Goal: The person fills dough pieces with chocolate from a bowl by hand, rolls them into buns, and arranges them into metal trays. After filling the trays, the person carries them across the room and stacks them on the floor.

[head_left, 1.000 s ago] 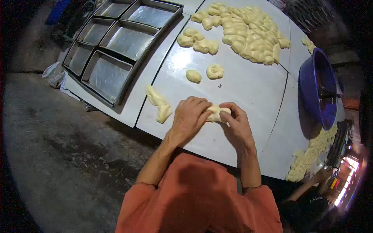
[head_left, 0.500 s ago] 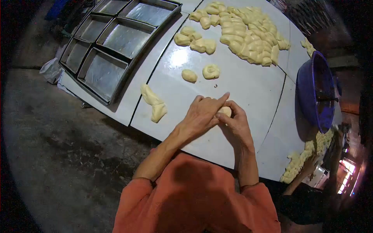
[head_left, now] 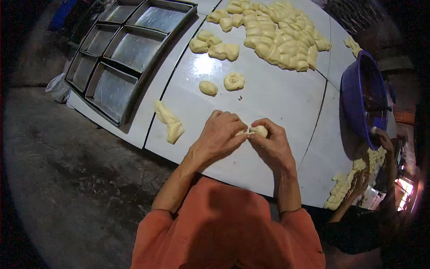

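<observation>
A small pale dough piece (head_left: 259, 131) is between my hands near the table's front edge. My right hand (head_left: 273, 141) wraps its fingers round it. My left hand (head_left: 221, 132), fingers bent together, pinches a thin stretched end of the same dough. Beyond my hands lie an oval dough ball (head_left: 208, 88) and a rounder, folded one (head_left: 234, 81). A long dough strip (head_left: 168, 122) rests to the left of my left hand. Farther back are a few dough lumps (head_left: 215, 46) and a large mass of dough pieces (head_left: 284, 38).
Joined metal pans (head_left: 112, 88) stand at the left of the white table (head_left: 215, 157). At the right are a blue-purple basin (head_left: 363, 101), more dough (head_left: 340, 190) along the edge, and another person's hands (head_left: 384, 139), one at the basin's rim.
My hands have drawn slightly apart, stretching a thin bit of dough between them. The other person's hand has come up beside the basin. The whole view has shifted a little.
</observation>
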{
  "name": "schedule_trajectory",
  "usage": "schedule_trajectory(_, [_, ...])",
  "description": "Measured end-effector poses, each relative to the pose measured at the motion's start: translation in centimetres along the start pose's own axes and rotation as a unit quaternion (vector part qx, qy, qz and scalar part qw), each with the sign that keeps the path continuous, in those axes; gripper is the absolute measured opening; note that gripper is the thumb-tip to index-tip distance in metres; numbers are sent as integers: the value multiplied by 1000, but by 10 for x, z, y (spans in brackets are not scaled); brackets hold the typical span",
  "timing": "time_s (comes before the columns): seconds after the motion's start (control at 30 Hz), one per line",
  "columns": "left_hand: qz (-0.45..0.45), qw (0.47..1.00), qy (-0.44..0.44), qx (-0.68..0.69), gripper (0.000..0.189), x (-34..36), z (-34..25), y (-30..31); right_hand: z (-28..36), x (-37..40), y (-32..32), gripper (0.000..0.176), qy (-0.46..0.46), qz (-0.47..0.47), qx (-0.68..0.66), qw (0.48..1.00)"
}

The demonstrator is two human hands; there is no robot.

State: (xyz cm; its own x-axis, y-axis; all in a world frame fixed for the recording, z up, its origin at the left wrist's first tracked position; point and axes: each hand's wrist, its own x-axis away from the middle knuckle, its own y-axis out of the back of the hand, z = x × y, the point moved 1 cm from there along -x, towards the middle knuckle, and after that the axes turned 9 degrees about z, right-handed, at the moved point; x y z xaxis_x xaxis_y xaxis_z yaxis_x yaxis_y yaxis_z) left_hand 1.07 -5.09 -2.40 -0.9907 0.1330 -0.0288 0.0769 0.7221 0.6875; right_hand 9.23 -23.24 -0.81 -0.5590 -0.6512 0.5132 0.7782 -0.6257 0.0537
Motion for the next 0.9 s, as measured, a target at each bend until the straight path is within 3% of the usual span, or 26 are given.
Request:
schedule_trajectory(0.17, [-52, 996, -66, -5, 20, -4, -9, -2, 15, 2, -4, 24, 13, -6, -214, 977])
schedule_trajectory(0.27, [-6, 999, -34, -25, 17, -5, -3, -13, 10, 1, -3, 24, 13, 21, -116, 993])
schedule_trajectory(0.37, [12, 999, -16, -34, 11, -3, -5, -11, 10, 7, 3, 23, -5, 13, -157, 988])
schedule_trajectory(0.4, [-7, 999, -16, -40, 11, -1, -4, -13, 13, 12, 6, 21, 5, 0, -168, 986])
schedule_trajectory(0.47, [-38, 998, 0, -51, 12, 1, -2, -9, 13, 24, 24, 24, 114, -24, -249, 961])
schedule_trajectory(0.5, [-27, 998, 9, -55, 15, 2, -2, -6, 17, 28, 31, 25, 167, -35, -288, 942])
schedule_trajectory(0.57, [-2, 998, 22, -64, 24, 4, -4, 4, 25, 34, 38, 31, 190, -92, -313, 926])
schedule_trajectory(0.6, [64, 996, 54, -44, 56, 2, -11, 13, 30, 38, 40, 33, 202, -121, -324, 916])
schedule_trajectory(0.7, [33, 998, 15, 52, 88, -4, -17, 14, 47, 38, 29, 42, 153, -112, -311, 931])
schedule_trajectory(0.73, [73, 991, 35, 111, 97, -9, -23, 19, 38, 36, 27, 45, 137, -85, -287, 944])
schedule_trajectory(0.83, [52, 944, 63, 320, 69, -24, -45, 19, 30, 28, 10, 43, 112, -57, -296, 947])
schedule_trajectory(0.9, [54, 926, 149, 343, 45, -34, -57, 24, 29, 26, 6, 39, 100, -73, -273, 954])
